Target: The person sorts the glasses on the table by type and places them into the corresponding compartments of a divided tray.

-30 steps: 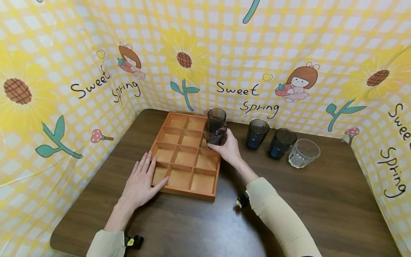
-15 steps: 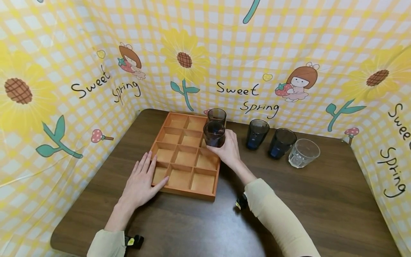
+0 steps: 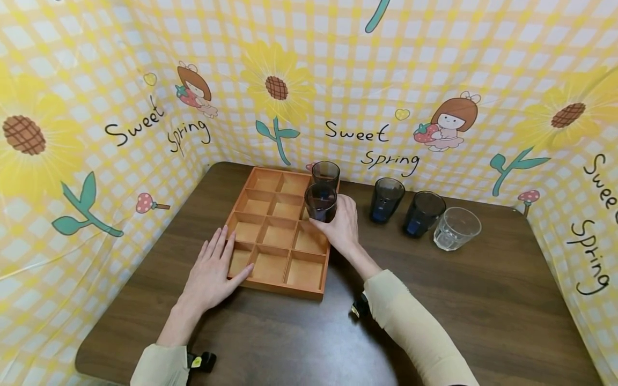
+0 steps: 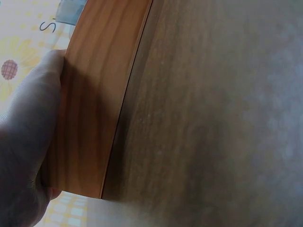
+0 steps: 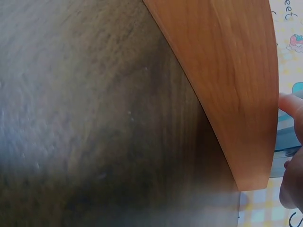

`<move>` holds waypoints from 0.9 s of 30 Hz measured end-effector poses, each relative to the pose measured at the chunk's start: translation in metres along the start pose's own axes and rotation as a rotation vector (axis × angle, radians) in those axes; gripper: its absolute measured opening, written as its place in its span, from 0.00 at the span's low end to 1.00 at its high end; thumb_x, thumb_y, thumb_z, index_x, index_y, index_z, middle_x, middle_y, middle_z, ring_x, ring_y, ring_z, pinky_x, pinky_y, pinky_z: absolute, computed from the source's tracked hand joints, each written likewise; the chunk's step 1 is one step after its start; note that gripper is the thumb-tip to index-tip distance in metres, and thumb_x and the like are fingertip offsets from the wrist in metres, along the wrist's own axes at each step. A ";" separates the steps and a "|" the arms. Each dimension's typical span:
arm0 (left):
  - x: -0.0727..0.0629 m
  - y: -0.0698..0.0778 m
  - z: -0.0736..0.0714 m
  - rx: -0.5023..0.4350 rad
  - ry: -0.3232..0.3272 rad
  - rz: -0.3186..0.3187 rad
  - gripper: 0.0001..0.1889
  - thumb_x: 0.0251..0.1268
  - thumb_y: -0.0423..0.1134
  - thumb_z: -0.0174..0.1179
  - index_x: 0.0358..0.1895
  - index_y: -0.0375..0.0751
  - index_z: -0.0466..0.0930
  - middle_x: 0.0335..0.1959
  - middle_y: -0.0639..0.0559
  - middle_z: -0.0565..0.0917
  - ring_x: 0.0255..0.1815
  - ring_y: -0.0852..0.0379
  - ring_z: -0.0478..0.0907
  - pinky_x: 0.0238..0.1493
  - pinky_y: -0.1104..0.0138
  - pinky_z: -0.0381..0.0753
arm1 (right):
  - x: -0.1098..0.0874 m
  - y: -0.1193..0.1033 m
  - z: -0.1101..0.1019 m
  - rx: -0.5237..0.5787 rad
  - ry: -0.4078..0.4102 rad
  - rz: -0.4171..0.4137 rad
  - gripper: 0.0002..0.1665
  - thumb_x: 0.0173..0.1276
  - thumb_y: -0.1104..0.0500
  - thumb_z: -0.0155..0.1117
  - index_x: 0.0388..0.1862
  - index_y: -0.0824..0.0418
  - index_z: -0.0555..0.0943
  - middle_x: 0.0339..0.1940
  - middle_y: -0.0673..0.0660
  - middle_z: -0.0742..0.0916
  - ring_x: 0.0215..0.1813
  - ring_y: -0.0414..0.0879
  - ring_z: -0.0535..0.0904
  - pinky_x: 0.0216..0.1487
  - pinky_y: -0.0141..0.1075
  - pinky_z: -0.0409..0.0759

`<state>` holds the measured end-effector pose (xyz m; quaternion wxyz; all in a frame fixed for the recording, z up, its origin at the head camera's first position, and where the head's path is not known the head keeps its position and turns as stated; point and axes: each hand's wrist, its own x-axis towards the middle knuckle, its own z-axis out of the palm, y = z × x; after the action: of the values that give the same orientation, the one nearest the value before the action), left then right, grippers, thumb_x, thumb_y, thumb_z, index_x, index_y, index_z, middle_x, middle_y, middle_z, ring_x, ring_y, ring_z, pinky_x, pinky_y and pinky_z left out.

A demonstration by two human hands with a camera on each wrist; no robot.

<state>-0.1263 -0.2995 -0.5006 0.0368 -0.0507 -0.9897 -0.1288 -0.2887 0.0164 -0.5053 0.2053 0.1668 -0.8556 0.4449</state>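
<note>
My right hand (image 3: 344, 222) grips a dark tinted glass (image 3: 321, 202) at the right side of a divided wooden tray (image 3: 285, 290). This glass is upright in the second row from the back, in the right-hand compartment; whether its base touches the bottom is hidden. Just behind it, another dark glass (image 3: 326, 169) stands at the tray's back right corner. My left hand (image 3: 207, 279) rests with straight fingers on the tray's front left corner, thumb over the front edge. The right wrist view shows the tray's wooden wall (image 5: 232, 85) with fingers (image 5: 293, 106) at its edge.
Right of the tray, two dark bluish glasses (image 3: 388, 199) and a clear glass (image 3: 456, 230) stand in a row on the brown table (image 3: 434, 300). A yellow checked cloth (image 3: 338, 69) hangs behind and along both sides.
My right hand has shifted slightly left and lowered the dark glass a little into the tray's right side. My left hand has stayed in place.
</note>
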 end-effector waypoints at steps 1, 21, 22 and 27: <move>0.000 0.000 0.000 0.001 -0.002 -0.001 0.55 0.79 0.69 0.56 0.91 0.34 0.47 0.93 0.33 0.44 0.94 0.33 0.43 0.90 0.34 0.48 | 0.000 0.004 0.002 0.009 0.013 -0.010 0.41 0.56 0.47 0.89 0.60 0.66 0.82 0.60 0.66 0.85 0.69 0.64 0.76 0.77 0.59 0.72; 0.003 0.002 0.001 0.000 -0.009 0.008 0.55 0.80 0.70 0.55 0.91 0.35 0.45 0.93 0.34 0.44 0.95 0.34 0.42 0.90 0.34 0.48 | -0.007 -0.004 -0.001 -0.029 -0.055 0.112 0.40 0.61 0.50 0.88 0.66 0.67 0.81 0.67 0.67 0.83 0.74 0.63 0.74 0.80 0.57 0.74; 0.002 0.002 0.001 0.000 -0.011 0.006 0.55 0.80 0.70 0.55 0.91 0.35 0.45 0.93 0.34 0.44 0.95 0.34 0.42 0.90 0.34 0.48 | -0.007 -0.004 0.000 -0.029 -0.059 0.115 0.40 0.61 0.50 0.88 0.66 0.67 0.81 0.68 0.66 0.83 0.75 0.63 0.74 0.80 0.57 0.74; 0.000 -0.001 -0.002 0.001 -0.019 -0.006 0.55 0.80 0.71 0.54 0.91 0.35 0.44 0.94 0.35 0.43 0.95 0.34 0.42 0.90 0.34 0.48 | -0.008 -0.004 0.006 -0.026 -0.088 0.137 0.43 0.65 0.47 0.85 0.71 0.66 0.79 0.71 0.66 0.83 0.78 0.63 0.74 0.81 0.58 0.74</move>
<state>-0.1258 -0.3007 -0.4986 0.0269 -0.0492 -0.9902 -0.1280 -0.2812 0.0102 -0.5096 0.1388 0.1245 -0.8790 0.4389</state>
